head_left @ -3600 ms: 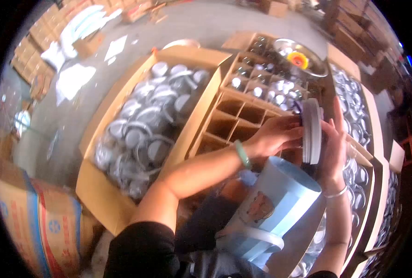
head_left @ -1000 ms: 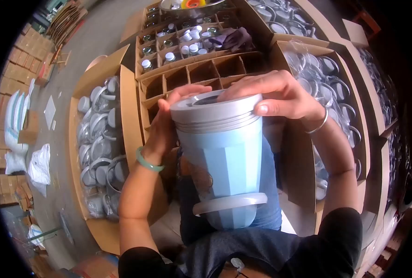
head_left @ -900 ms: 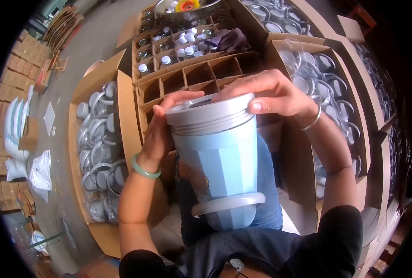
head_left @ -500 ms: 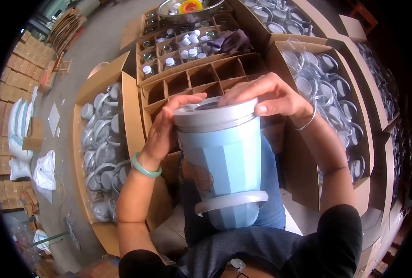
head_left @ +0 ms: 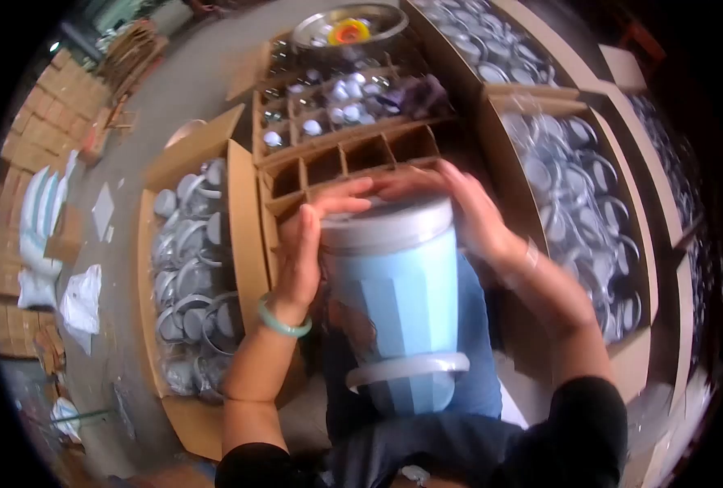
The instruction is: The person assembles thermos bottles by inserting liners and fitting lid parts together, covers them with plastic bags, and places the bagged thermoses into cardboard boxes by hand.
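A large light-blue faceted jar [head_left: 402,305] stands upright between my legs, with a pale grey-white lid [head_left: 390,228] on top. A white ring-shaped handle [head_left: 410,368] circles its lower part. My left hand [head_left: 304,252], above a green bangle, presses on the lid's left side with its fingers over the top. On the opposite side, my right hand [head_left: 471,211] curves round the lid's edge, its fingers reaching over the far rim. Both hands are somewhat blurred, and the lid's top is partly hidden by fingers.
A divided carton [head_left: 329,167] with small white-capped bottles is ahead, with a metal bowl [head_left: 349,28] behind. Cartons of grey-white lids with ring handles stand at left [head_left: 195,268] and right [head_left: 577,187]. A purple glove [head_left: 418,96] lies on the bottles.
My right hand has shifted from gripping the lid's near right edge to farther round its side and back. The view has tilted slightly; the jar stays between my legs.
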`<state>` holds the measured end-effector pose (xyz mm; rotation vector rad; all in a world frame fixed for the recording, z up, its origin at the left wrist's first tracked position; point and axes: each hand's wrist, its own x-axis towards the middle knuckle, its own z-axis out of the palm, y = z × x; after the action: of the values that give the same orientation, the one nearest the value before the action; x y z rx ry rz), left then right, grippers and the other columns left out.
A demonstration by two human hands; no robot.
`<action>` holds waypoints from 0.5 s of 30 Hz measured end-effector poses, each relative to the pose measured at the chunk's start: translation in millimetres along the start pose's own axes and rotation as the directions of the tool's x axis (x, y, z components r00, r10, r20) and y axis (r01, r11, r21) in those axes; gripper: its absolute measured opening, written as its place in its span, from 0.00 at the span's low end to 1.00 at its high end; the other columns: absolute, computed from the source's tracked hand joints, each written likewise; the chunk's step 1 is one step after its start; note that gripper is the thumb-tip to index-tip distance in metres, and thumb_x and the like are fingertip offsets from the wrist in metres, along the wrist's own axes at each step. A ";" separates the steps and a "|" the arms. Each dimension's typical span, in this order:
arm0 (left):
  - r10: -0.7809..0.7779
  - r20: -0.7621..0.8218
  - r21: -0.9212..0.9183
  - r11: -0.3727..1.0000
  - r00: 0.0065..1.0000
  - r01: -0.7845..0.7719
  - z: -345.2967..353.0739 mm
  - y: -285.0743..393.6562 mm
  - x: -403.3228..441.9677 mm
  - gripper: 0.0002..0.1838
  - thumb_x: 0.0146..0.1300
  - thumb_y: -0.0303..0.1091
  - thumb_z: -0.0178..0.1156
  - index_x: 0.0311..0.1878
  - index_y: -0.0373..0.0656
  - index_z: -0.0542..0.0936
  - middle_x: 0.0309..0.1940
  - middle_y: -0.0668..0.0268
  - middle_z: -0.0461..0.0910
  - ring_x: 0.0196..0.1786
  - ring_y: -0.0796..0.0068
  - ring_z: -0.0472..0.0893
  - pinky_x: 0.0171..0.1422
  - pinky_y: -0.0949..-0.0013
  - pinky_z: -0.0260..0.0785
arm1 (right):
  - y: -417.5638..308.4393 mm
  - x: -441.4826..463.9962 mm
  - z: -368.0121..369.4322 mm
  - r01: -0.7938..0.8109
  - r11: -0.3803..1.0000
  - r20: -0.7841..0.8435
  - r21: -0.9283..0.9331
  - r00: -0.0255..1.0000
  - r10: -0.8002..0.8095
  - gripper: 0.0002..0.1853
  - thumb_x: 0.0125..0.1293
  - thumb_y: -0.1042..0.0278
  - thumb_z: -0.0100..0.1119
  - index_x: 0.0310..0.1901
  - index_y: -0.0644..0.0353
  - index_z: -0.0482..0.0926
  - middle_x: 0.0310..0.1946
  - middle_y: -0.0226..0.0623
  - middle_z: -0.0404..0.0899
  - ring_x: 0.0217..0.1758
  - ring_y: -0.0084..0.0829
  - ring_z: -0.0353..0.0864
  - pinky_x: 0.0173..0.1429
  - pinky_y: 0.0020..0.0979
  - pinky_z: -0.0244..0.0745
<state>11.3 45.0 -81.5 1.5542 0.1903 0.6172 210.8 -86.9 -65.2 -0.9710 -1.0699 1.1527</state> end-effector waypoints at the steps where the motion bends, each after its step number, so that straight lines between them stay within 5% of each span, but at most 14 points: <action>1: -0.170 -0.008 -0.324 0.933 0.985 0.159 -7.1 -24.0 3.3 0.35 0.79 0.57 0.34 0.65 0.35 0.74 0.64 0.55 0.75 0.67 0.59 0.73 0.73 0.60 0.63 | -25.8 -10.7 8.6 0.243 0.859 0.087 -0.450 0.970 -0.229 0.34 0.77 0.45 0.35 0.59 0.71 0.77 0.63 0.53 0.75 0.62 0.46 0.77 0.74 0.44 0.60; 3: -0.344 -0.024 -0.275 0.905 0.939 0.324 -2.5 -25.9 -4.8 0.36 0.78 0.58 0.35 0.69 0.35 0.70 0.70 0.54 0.68 0.72 0.59 0.68 0.77 0.61 0.58 | -52.1 -18.3 35.5 0.443 0.595 0.223 -0.671 0.886 -0.407 0.31 0.77 0.47 0.39 0.59 0.71 0.76 0.66 0.55 0.71 0.67 0.48 0.73 0.73 0.45 0.61; 5: -0.215 -0.047 -0.358 0.915 0.975 0.184 -14.2 -24.8 8.0 0.39 0.76 0.64 0.34 0.74 0.40 0.64 0.75 0.58 0.62 0.77 0.65 0.60 0.79 0.58 0.52 | -36.5 -11.0 22.1 0.338 0.692 0.066 -0.637 0.919 -0.389 0.29 0.76 0.49 0.41 0.61 0.70 0.75 0.69 0.56 0.67 0.70 0.49 0.69 0.73 0.45 0.61; 7: -0.083 -0.065 -0.213 0.975 0.994 0.067 -13.8 3.0 15.3 0.41 0.75 0.66 0.32 0.73 0.40 0.65 0.76 0.57 0.61 0.78 0.63 0.59 0.79 0.56 0.52 | -46.8 -7.1 15.4 0.311 0.751 0.119 -0.583 0.947 -0.299 0.29 0.76 0.49 0.41 0.63 0.68 0.74 0.65 0.56 0.71 0.70 0.49 0.70 0.71 0.45 0.61; 8: -0.144 -0.015 -0.114 0.983 0.990 0.141 -14.9 -6.5 18.5 0.43 0.74 0.68 0.31 0.72 0.39 0.66 0.74 0.57 0.63 0.76 0.63 0.62 0.79 0.58 0.51 | -52.4 -10.6 16.5 0.375 0.685 0.182 -0.624 0.923 -0.340 0.29 0.76 0.49 0.42 0.62 0.69 0.75 0.64 0.57 0.72 0.69 0.50 0.70 0.71 0.45 0.62; 9: -0.215 0.168 -0.214 0.945 0.962 0.248 -15.4 -12.9 17.2 0.43 0.74 0.67 0.31 0.72 0.36 0.66 0.72 0.55 0.66 0.74 0.63 0.65 0.80 0.60 0.51 | -59.6 -13.4 26.1 0.431 0.621 0.239 -0.655 0.897 -0.371 0.29 0.75 0.49 0.43 0.61 0.69 0.76 0.63 0.58 0.73 0.69 0.50 0.71 0.70 0.44 0.63; 12: -0.317 0.209 -0.453 0.807 0.925 0.379 -10.1 -24.0 7.9 0.42 0.75 0.65 0.31 0.70 0.35 0.68 0.71 0.53 0.67 0.72 0.63 0.68 0.79 0.62 0.52 | -50.9 -13.3 34.1 0.341 0.706 0.184 -0.620 0.939 -0.292 0.29 0.72 0.48 0.49 0.57 0.70 0.78 0.58 0.56 0.78 0.65 0.50 0.75 0.72 0.46 0.59; 14: -0.266 -0.083 -0.227 0.943 0.960 0.242 -2.3 -13.1 -0.6 0.39 0.78 0.59 0.30 0.57 0.33 0.81 0.64 0.56 0.77 0.74 0.58 0.67 0.77 0.61 0.55 | -40.6 -15.4 24.8 0.352 0.749 0.170 -0.561 0.935 -0.312 0.28 0.72 0.48 0.50 0.55 0.68 0.80 0.57 0.53 0.80 0.64 0.48 0.77 0.73 0.50 0.56; 15: -0.271 -0.083 -0.234 0.941 0.959 0.246 1.6 -2.1 -2.9 0.39 0.78 0.59 0.30 0.57 0.33 0.81 0.64 0.56 0.77 0.74 0.58 0.67 0.77 0.61 0.55 | -33.4 -17.8 20.5 0.362 0.761 0.144 -0.538 0.929 -0.341 0.27 0.72 0.47 0.50 0.54 0.66 0.82 0.57 0.51 0.80 0.64 0.46 0.77 0.74 0.53 0.53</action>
<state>10.2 42.4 -84.3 1.2536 0.3936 0.4999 196.6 -108.6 -30.9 -1.1288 -1.5955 0.5442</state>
